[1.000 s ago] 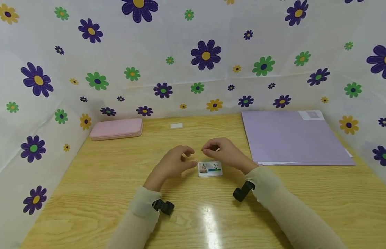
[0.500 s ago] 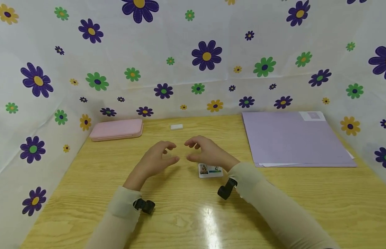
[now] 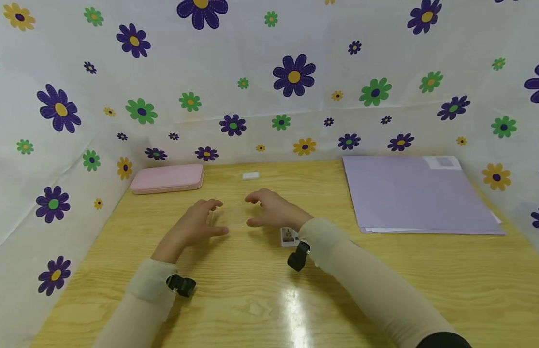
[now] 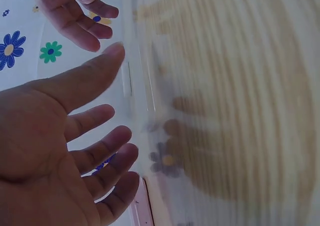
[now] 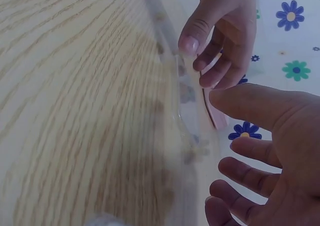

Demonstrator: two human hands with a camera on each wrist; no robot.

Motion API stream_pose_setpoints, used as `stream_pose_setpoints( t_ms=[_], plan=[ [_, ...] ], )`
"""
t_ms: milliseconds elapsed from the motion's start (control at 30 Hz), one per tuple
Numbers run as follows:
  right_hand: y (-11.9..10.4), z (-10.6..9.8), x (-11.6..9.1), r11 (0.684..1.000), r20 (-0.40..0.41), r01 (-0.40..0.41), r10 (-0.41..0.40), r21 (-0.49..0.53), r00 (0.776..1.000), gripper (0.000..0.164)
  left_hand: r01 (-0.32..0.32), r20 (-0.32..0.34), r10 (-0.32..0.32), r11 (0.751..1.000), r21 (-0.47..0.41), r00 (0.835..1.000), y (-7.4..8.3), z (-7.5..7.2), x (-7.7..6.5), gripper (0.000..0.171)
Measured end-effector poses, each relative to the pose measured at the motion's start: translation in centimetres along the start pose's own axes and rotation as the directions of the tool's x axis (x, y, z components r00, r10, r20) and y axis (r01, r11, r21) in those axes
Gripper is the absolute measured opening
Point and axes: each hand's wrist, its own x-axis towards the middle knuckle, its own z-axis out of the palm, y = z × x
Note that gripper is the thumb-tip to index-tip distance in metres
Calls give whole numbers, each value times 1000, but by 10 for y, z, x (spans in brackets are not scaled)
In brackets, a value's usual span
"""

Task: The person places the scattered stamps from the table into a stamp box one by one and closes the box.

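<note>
My left hand (image 3: 191,227) hovers over the table left of centre, its thumb and fingers spread apart with nothing between them. Facing it, my right hand (image 3: 275,210) has its thumb and fingers parted in the same way. A faint, clear flat piece (image 3: 230,218) lies on the wood between the two hands. In the right wrist view its see-through edge (image 5: 179,108) shows as a thin bright line. Beneath the right wrist is a small white card-like item (image 3: 288,237) with a photo on it, its right part hidden by the sleeve.
A pink case (image 3: 167,179) lies at the back left, and a small white block (image 3: 250,175) at the back middle. The large purple folder (image 3: 417,198), with white sheets under its front edge, lies at the back right. A flowered cloth (image 3: 252,58) encloses the table behind and at both sides.
Both hands have moved left, away from the white card-like item to either side of the clear piece. My right hand's thumb and fingers, closed together earlier, have spread apart.
</note>
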Motion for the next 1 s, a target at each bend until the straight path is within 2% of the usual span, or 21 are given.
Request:
stream_pose_setpoints(
  t_ms=[167,367,567,833,1000],
  plan=[
    [-3,6,13,999,12,-22,23,-39,1000,67,40,45,-41,999,6,998,-3,-4,6,78],
    [-4,13,23,992,27,-93,96,-84,995,70,81,83,-82,996,24,993,-6,-6,12,81],
    [-4,21,28,979,-8,-147,147,-140,989,66,88,98,-93,995,54,991,-9,-9,14,77],
    [-6,23,30,973,-18,-149,148,-174,989,57,65,107,-68,998,28,992,-17,-8,16,59],
    [-6,23,32,977,-15,-140,139,-162,990,56,26,115,-27,1000,5,993,-21,-8,18,58]
  ],
)
